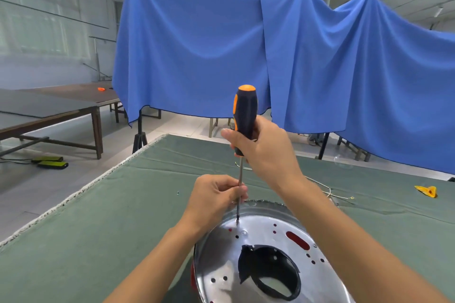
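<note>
The right hand (266,150) wraps its fingers round the handle of the upright screwdriver (245,110) to turn it, while the left hand (214,197) pinches the shaft low down — keeping the tip seated on the shiny perforated metal plate (221,268) lying on the green surface (123,216).

A blue cloth (197,44) hangs behind the green-covered table (98,216). An orange-yellow piece (427,190) lies at its right, a white cord (325,188) nearby.
</note>
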Tool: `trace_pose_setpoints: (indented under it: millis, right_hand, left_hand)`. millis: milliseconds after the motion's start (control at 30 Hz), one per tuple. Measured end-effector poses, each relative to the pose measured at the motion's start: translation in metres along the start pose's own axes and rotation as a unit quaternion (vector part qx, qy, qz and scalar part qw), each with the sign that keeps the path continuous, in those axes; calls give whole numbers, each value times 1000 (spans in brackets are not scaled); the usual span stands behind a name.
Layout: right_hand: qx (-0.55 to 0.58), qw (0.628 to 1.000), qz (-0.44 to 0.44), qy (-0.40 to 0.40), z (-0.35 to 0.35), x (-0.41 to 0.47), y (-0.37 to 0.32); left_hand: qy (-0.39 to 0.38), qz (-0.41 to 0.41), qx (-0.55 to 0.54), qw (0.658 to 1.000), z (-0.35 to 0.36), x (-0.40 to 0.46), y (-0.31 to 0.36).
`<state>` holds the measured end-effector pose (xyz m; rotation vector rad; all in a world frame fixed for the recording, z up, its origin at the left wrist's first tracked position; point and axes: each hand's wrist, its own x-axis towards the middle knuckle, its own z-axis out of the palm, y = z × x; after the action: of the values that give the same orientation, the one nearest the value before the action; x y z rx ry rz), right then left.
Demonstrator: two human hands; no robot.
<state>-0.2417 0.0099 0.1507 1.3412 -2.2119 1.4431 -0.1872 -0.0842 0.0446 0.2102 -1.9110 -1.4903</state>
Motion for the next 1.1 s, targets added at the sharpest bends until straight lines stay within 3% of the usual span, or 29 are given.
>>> trace_pose_setpoints:
  millis: [167,333,500,733,833,967,1100]
  right_hand:
    - [35,993,13,-116,-15,-4,8]
    - [44,999,0,-27,-14,-2,15]
    - [-50,994,42,91,-2,-4,18]
    - [127,992,9,6,-5,-9,10]
    - [135,989,20,56,-3,-7,14]
    - [59,982,39,175,10,-7,19]
    - [78,986,2,148,15,-9,22]
  left_hand:
    - [-16,61,63,996,-3,3,-9]
    - [-43,93,117,988,1,-1,-13]
    - [-46,78,122,988,1,0,-12]
    - [-54,95,150,983,0,-2,-14]
    - [-67,104,173,977,-1,-4,-15]
    - [-67,77,163,981,0,-3,-19]
    - [-80,82,179,977,-1,1,-23]
